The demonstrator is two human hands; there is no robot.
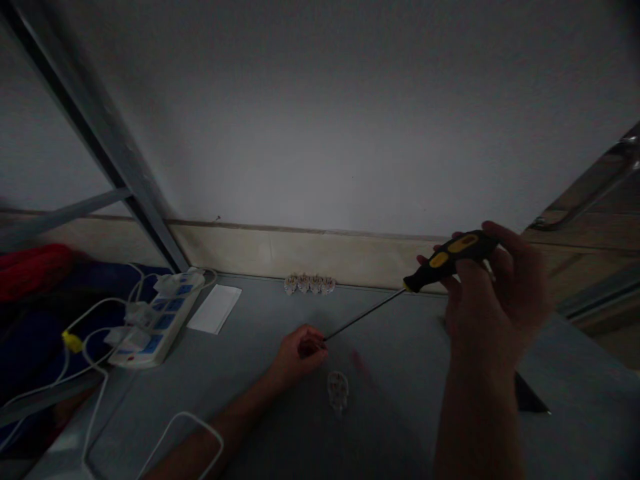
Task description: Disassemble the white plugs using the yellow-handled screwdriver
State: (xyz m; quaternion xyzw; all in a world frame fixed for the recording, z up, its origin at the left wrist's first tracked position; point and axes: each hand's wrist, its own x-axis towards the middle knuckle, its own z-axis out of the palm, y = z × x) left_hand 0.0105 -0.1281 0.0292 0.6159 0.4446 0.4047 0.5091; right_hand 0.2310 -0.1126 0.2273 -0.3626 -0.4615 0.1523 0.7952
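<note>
My right hand is raised at the right, its fingers wrapped round the black and yellow handle of a screwdriver. The long shaft slants down to the left, and its tip ends at the fingers of my left hand. That hand is closed in a pinch low over the table; a small piece in it is mostly hidden and too dark to name. Just below and to the right of it lies a clear plastic piece with metal-looking parts inside. Several similar clear pieces stand in a row by the wall.
A white power strip with plugs and trailing white cables lies on the left of the grey table. Beside it is a white card. A dark pointed object lies partly behind my right forearm. A metal frame post rises at left.
</note>
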